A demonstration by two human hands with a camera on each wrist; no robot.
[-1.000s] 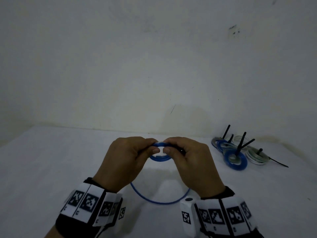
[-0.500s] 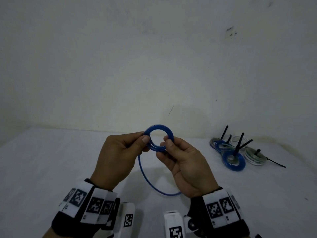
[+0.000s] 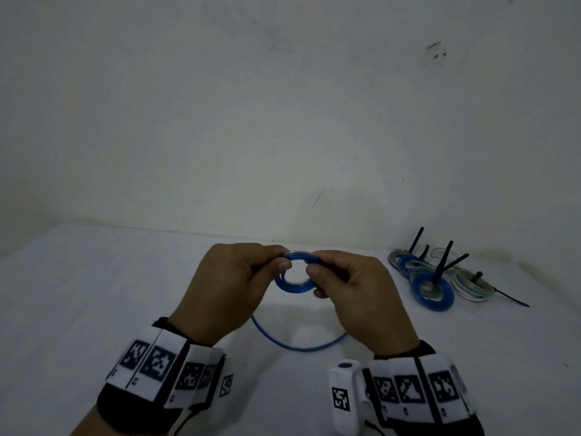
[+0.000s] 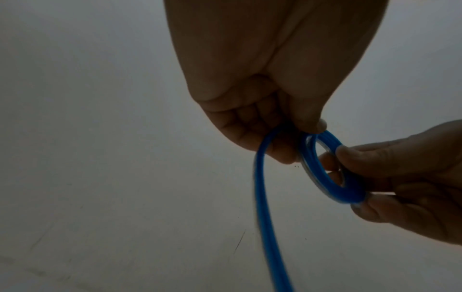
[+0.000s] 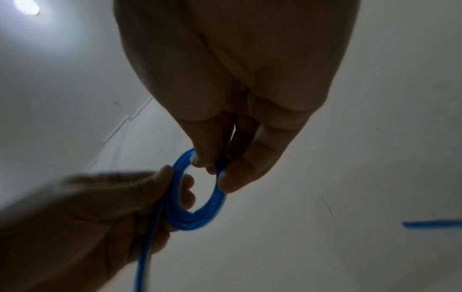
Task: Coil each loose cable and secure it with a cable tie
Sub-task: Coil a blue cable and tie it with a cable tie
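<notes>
In the lower middle of the head view, both hands meet above a white table [image 3: 94, 294] and share one small blue coil [image 3: 294, 286]. The left hand [image 3: 231, 286] pinches the coil's left side, thumb tip on the ring and the other fingers curled under it. The right hand [image 3: 355, 289] pinches the right side the same way, thumb pressed against the ring's inner edge. The coil is held clear of the tabletop, tilted so its opening faces partly toward the camera.

From the coil a loose blue tail [image 3: 298, 346] drops and sweeps in a shallow arc over the table between the two wrists. In the left wrist view this strand [image 4: 265, 207] leaves from under the left hand's fingers [image 4: 252, 134] and runs down to the bottom edge, while the ring [image 4: 332, 175] sits right of centre with the right hand's fingertips [image 4: 355, 156] clamped on its far side. The right wrist view shows the ring [image 5: 200, 213] at centre — several turns lying side by side.

At the right of the head view, near the wall, lies a cluster of finished coils: a blue one [image 3: 432, 292] in front, white ones [image 3: 471, 286] beside it, black cable ties [image 3: 441, 262] sticking up from them.
</notes>
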